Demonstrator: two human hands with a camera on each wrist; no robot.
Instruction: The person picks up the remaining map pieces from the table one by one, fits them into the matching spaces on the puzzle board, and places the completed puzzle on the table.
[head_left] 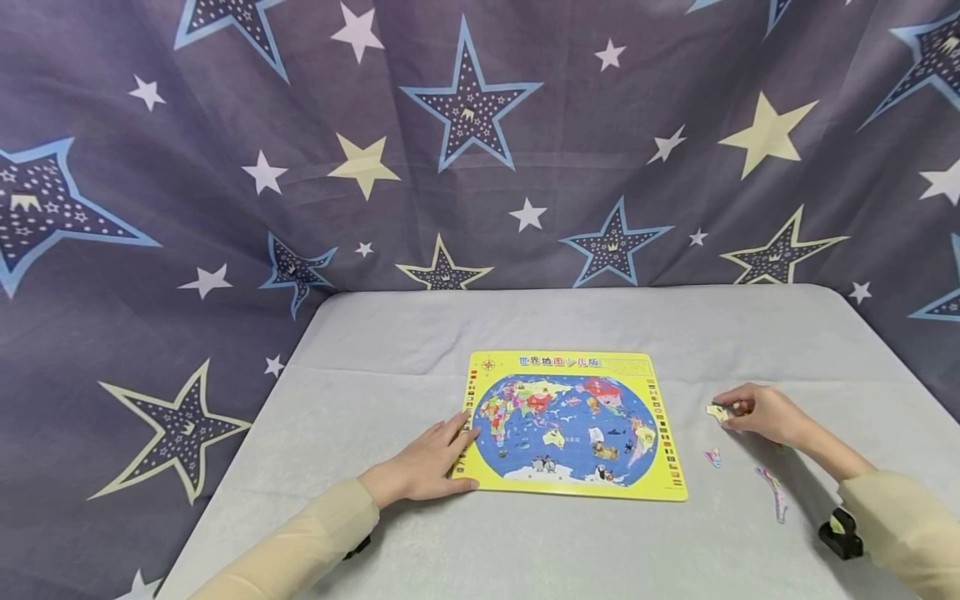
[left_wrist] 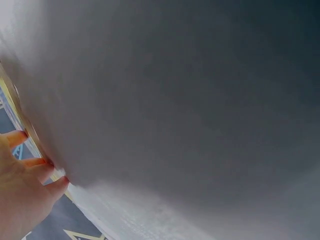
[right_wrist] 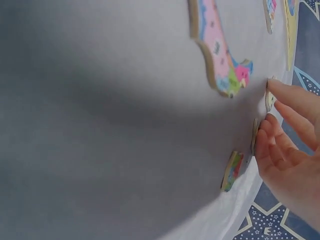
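A yellow-edged world map puzzle board (head_left: 573,492) lies flat on the table. My left hand (head_left: 429,462) rests on its left edge with fingers spread; the left wrist view shows the fingertips of this hand (left_wrist: 25,185) at the board's edge. Right of the board, my right hand (head_left: 767,412) pinches a small pale yellow puzzle piece (head_left: 717,412) at the tabletop. The right wrist view shows the piece (right_wrist: 270,99) between the fingertips of the hand (right_wrist: 295,150), with another thin piece (right_wrist: 255,136) beside the lower fingers.
Nearer the front lie a small colourful piece (head_left: 713,457) and a long pink piece (head_left: 772,493). A red-and-green piece (right_wrist: 232,171) shows low in the right wrist view. The grey-covered table (head_left: 570,550) meets a star-patterned curtain (head_left: 555,183) behind.
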